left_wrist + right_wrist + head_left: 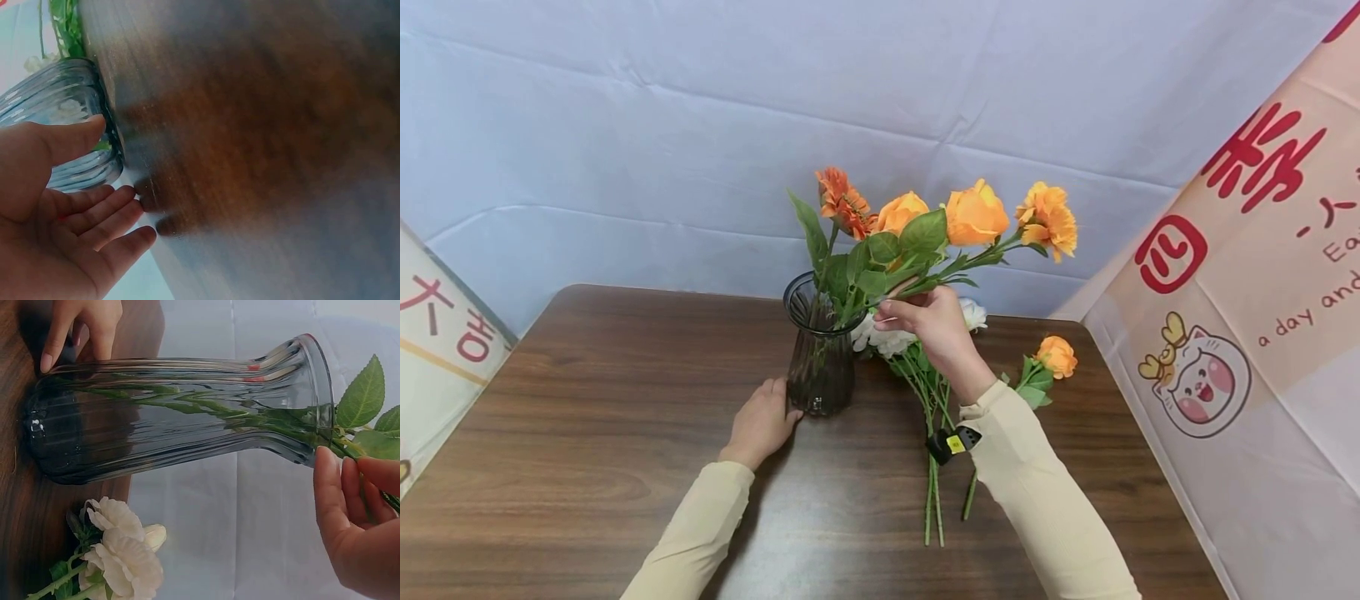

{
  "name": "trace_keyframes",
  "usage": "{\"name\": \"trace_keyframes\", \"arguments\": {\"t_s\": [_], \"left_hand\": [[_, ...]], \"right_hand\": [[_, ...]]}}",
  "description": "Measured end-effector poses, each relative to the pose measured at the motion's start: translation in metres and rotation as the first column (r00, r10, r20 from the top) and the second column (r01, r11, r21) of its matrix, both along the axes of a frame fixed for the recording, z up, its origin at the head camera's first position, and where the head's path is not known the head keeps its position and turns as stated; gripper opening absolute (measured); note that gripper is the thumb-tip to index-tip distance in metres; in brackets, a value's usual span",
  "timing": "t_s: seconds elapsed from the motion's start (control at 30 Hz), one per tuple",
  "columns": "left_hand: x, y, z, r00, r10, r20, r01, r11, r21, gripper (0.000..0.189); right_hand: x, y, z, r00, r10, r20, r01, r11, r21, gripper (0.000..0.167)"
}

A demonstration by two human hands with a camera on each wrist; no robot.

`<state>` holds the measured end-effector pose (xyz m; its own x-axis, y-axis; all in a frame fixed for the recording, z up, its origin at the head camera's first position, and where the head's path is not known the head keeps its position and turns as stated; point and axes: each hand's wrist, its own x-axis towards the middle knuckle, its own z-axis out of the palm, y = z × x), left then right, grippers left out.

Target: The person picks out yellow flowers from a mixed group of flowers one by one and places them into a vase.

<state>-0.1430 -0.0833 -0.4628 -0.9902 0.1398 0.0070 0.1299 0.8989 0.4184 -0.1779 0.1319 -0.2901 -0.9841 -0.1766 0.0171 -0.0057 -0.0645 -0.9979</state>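
A dark ribbed glass vase (822, 371) stands upright on the table, holding leafy stems. An orange-red flower (844, 202), two orange roses (976, 214) and a yellow-orange ruffled flower (1048, 220) rise from it, leaning right. At the vase's mouth my right hand (931, 327) pinches a green flower stem (351, 450) between thumb and fingers; leaves partly hide which bloom it bears. Low on the vase's left side, my left hand (763, 423) rests beside the base, thumb in front and fingers relaxed. The left wrist view shows its fingers (109, 219) near the tabletop.
White flowers (887, 337) lie right of the vase, their long stems (934, 492) pointing toward me under the right forearm. Another orange rose (1056, 357) lies farther right on the brown wooden table (587, 433). A pale cloth (700, 167) hangs behind; printed sheets flank both sides.
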Motion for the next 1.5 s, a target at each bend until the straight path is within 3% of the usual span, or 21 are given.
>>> {"name": "trace_keyframes", "arguments": {"t_s": [0.4, 0.8, 1.23, 1.5], "left_hand": [[-0.001, 0.001, 0.0, 1.0, -0.002, 0.008, 0.002, 1.0, -0.003, 0.059], [-0.002, 0.0, -0.002, 1.0, 0.007, 0.018, -0.007, 1.0, 0.001, 0.059], [0.001, 0.001, -0.001, 1.0, 0.009, 0.014, -0.009, 1.0, 0.007, 0.059], [0.001, 0.0, 0.006, 0.999, -0.021, 0.047, 0.022, 1.0, -0.01, 0.06]], "right_hand": [[-0.003, -0.007, -0.007, 0.999, 0.014, 0.033, -0.016, 0.998, 0.06, 0.018], [-0.001, 0.002, -0.003, 0.993, 0.083, 0.082, -0.085, 0.996, 0.017, 0.027], [0.0, 0.009, 0.0, 0.997, 0.038, 0.073, -0.037, 0.999, -0.018, 0.019], [-0.003, 0.002, -0.004, 0.996, 0.055, 0.075, -0.059, 0.997, 0.051, 0.016]]}}
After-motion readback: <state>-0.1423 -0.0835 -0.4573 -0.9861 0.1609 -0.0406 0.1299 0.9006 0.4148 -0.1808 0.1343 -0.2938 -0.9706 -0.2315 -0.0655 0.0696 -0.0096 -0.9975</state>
